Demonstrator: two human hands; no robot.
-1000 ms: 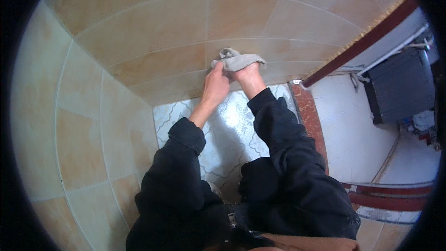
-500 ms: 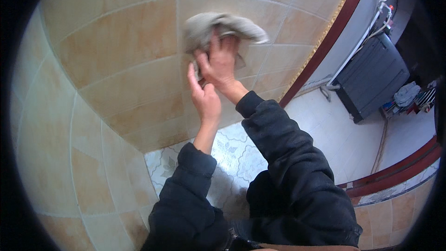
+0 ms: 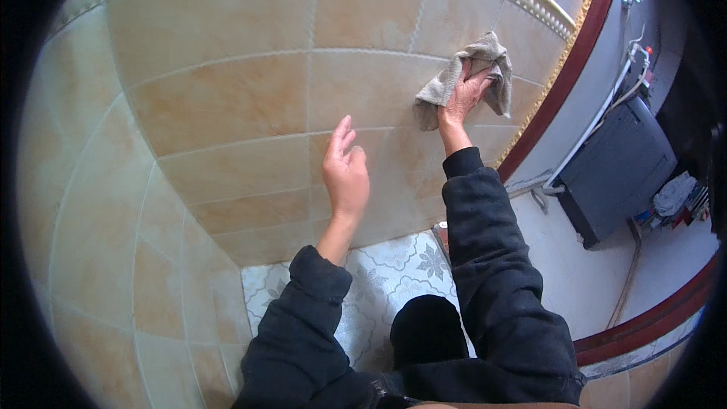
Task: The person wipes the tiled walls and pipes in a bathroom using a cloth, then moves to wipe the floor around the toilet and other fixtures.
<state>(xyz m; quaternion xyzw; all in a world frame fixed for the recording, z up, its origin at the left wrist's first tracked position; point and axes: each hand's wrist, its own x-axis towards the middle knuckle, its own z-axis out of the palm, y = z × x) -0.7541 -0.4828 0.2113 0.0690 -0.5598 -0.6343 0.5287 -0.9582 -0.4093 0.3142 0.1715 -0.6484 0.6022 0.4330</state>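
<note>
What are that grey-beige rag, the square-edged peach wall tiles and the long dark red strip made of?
The grey-beige rag looks like soft, matt woven fabric, judging by its loose folds. The peach wall tiles look like glazed ceramic: mottled, slightly shiny, with pale joints. The dark red strip could be painted wood, metal or plastic; its smooth, even colour doesn't settle it.

Cloth on the wall under the right hand, between left hand and doorframe

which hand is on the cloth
The right hand, nearer the dark red frame: it lies on the greyish cloth against the tiled wall. The left hand holds nothing.
</note>
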